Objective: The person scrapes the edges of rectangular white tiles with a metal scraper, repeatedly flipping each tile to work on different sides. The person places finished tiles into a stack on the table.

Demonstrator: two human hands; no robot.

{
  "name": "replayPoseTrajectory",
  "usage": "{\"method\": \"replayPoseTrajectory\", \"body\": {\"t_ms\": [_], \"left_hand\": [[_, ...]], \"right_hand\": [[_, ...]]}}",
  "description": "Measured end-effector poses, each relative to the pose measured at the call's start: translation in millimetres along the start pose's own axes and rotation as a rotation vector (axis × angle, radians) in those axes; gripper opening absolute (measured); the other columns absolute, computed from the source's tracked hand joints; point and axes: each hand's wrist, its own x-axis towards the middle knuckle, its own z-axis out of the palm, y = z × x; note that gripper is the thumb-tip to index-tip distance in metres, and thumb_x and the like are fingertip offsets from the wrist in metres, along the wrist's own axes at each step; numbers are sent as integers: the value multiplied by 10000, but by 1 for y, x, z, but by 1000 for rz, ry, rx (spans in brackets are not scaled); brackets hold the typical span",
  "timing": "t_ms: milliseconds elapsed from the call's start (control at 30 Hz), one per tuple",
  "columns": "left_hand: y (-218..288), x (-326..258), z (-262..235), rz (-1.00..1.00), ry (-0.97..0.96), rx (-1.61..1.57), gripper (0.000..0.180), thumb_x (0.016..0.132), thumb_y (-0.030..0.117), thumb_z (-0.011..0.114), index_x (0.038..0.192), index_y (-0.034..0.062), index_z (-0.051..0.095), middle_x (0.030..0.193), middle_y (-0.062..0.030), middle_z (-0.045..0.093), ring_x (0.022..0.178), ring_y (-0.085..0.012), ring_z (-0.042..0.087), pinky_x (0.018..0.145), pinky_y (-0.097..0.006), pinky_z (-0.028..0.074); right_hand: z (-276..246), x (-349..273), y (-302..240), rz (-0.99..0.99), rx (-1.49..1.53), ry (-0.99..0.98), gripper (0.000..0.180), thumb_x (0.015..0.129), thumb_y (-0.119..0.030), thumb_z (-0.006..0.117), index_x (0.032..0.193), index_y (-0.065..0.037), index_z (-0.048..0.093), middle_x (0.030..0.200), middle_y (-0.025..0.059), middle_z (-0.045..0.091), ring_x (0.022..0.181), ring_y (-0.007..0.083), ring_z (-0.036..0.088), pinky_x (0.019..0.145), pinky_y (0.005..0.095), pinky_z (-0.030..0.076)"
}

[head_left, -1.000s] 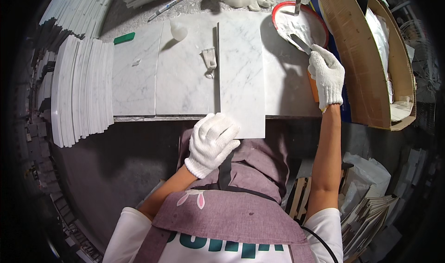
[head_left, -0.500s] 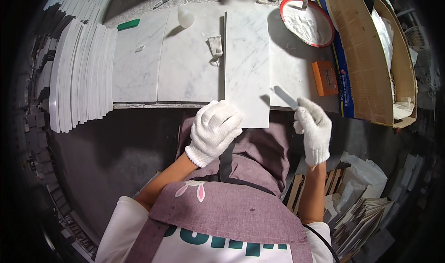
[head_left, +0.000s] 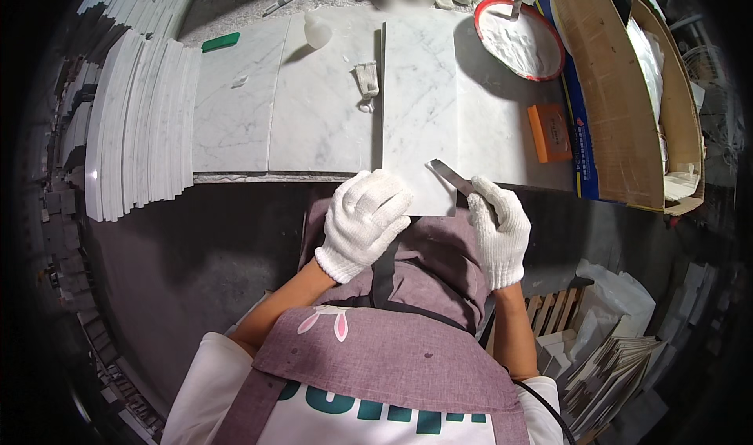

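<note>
A long white marble tile (head_left: 420, 92) with grey veins lies lengthwise away from me, its near end sticking out past the bench edge. My left hand (head_left: 363, 221), in a white knit glove, is closed on the tile's near left corner, with the thumb side hidden under the fingers. In my gloved right hand (head_left: 502, 229) a narrow flat metal scraper blade (head_left: 452, 178) is pinched between thumb and fingers. The blade's tip is at the tile's surface near its front right part; a little white stuff shows at that tip.
To the right stand a red-rimmed bowl (head_left: 478, 29) of white paste with another blade in it, an orange box (head_left: 549, 134) and a cardboard box (head_left: 620, 116). Leftward are a squeezed tube (head_left: 366, 80), a white bulb-shaped object (head_left: 318, 32), a green piece (head_left: 220, 42) and stacked tiles (head_left: 141, 123).
My right hand has moved left, bringing the scraper blade from beside the tile's right edge to over the tile. The left hand keeps its place on the corner.
</note>
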Motion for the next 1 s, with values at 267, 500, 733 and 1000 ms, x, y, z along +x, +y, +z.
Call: {"method": "replayPoseTrajectory", "body": {"t_ms": [267,500,733,1000], "left_hand": [[-4,-17,7,-71,28,28,375,739,211,814,1099,130,748,1195,-85,641,1132,-323,600,986,-503,490],[-5,4,-2,-33,79,-52,273,784,208,795,1047,146,761,1110,-54,678,1107,-274,621,964,-455,510],[-74,18,1,-499,310,-98,260,813,255,813,1019,117,734,1109,-69,697,1054,-306,633,947,-454,485],[-176,95,0,-517,487,382,552,790,300,829,1261,119,605,1165,-121,629,1127,-343,580,968,-464,479]], "right_hand": [[4,-4,-7,84,169,91,273,950,-20,703,1221,7,701,973,59,692,815,106,631,736,246,527],[-3,14,-12,494,901,-24,473,1018,-91,622,1449,49,483,920,30,613,699,86,544,612,220,462],[-1,21,-11,538,1295,-244,515,1012,-159,650,1466,-54,432,878,-15,535,708,88,513,636,246,449],[-8,8,0,458,1203,-227,276,990,-178,689,1189,-13,592,921,49,587,796,157,578,686,285,491]]}}
